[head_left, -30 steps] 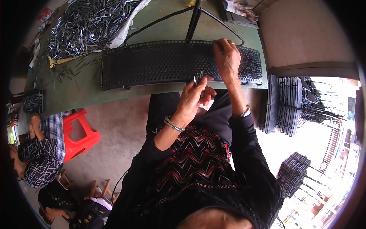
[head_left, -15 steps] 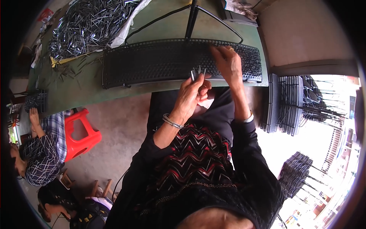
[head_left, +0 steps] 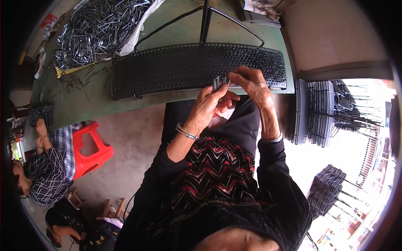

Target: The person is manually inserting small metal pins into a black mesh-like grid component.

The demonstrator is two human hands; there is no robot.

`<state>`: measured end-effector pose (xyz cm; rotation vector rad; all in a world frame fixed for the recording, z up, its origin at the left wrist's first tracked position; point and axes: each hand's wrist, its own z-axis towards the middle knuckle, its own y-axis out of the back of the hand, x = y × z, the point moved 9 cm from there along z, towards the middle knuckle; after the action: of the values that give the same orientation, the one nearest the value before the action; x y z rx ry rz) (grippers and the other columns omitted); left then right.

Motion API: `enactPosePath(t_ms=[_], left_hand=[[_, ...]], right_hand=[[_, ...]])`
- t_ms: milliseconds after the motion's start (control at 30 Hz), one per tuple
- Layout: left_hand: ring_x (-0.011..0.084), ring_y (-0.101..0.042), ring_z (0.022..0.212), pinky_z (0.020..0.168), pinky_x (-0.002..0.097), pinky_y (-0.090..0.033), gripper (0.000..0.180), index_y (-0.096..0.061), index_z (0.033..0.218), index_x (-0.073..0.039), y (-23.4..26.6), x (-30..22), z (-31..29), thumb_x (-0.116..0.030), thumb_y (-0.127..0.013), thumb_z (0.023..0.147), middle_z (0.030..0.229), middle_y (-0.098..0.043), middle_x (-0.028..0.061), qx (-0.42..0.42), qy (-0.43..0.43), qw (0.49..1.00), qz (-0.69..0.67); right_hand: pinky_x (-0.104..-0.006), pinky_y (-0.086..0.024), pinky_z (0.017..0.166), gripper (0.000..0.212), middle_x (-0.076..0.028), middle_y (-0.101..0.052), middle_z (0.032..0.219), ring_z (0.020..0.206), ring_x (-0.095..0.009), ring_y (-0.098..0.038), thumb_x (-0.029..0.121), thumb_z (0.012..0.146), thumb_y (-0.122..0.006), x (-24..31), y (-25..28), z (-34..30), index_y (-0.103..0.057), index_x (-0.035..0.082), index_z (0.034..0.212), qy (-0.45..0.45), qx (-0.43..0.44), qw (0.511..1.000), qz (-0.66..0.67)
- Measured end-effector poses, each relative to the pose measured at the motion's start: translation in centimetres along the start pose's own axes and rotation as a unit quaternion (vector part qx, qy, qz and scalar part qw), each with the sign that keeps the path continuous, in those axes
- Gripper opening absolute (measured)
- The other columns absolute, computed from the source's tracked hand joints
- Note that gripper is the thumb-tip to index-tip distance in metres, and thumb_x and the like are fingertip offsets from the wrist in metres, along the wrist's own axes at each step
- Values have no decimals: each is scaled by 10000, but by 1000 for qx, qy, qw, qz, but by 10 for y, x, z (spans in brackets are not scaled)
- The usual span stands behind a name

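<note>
My left hand (head_left: pixel 206 106) is closed around several thin, shiny metal strips (head_left: pixel 216 83), their ends sticking up past the thumb and forefinger. Close beside it, my right hand (head_left: pixel 251 85) pinches at the end of one of these strips between thumb and fingertips. Both hands are just in front of a long, black perforated metal panel (head_left: pixel 167 69), which lies on the green table. Small dark bristle-like pieces cover the panel's right end; a black rod frame (head_left: pixel 205 25) rises from its far side.
A big heap of metal strips (head_left: pixel 100 33) lies on a white sheet at the back left, with loose strips beside it. A red stool (head_left: pixel 90 148) and a person (head_left: pixel 48 171) are at left. Stacked black panels (head_left: pixel 320 111) with rods stand at right. Gloves (head_left: pixel 261 8) lie far right.
My right hand has come back from over the panel's right part to the strips at my left hand. The left hand has stayed nearly in place.
</note>
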<state>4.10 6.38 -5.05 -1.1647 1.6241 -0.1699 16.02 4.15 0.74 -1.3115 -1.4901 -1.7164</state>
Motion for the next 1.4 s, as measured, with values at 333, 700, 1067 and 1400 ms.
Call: enactPosePath(t_ms=[333,700,1067,1400], left_hand=[[16,-299,463,422,186,-263,314,-649,917,14,3,6,5,-288,-574,963,768,-668,110,31,14,999,-26],[6,-285,453,418,179,-228,338,-623,1061,-17,18,2,2,-335,-545,976,629,-543,11,-33,-17,999,-5],[45,-408,515,468,214,-349,281,-603,1015,-28,16,8,0,-293,-511,997,684,-551,8,-54,-26,996,-71],[25,-297,471,418,190,-245,291,-591,1011,-29,14,8,-1,-310,-519,993,650,-472,-22,-28,-19,995,-89]], right_hand=[[-255,-490,752,190,-46,-666,823,807,-113,-634,176,858,-640,-4,-2,-2,-670,0,925,-79,10,992,95],[-245,-514,655,141,-89,-685,802,714,-141,-678,81,919,-605,11,40,12,-632,-50,962,42,-297,952,62],[-253,-498,590,89,-96,-683,711,643,-134,-685,81,895,-617,10,25,40,-642,15,949,119,-350,917,-149],[-309,-490,561,78,-113,-649,691,587,-222,-658,100,883,-622,18,17,44,-647,54,941,139,-320,912,-216]])
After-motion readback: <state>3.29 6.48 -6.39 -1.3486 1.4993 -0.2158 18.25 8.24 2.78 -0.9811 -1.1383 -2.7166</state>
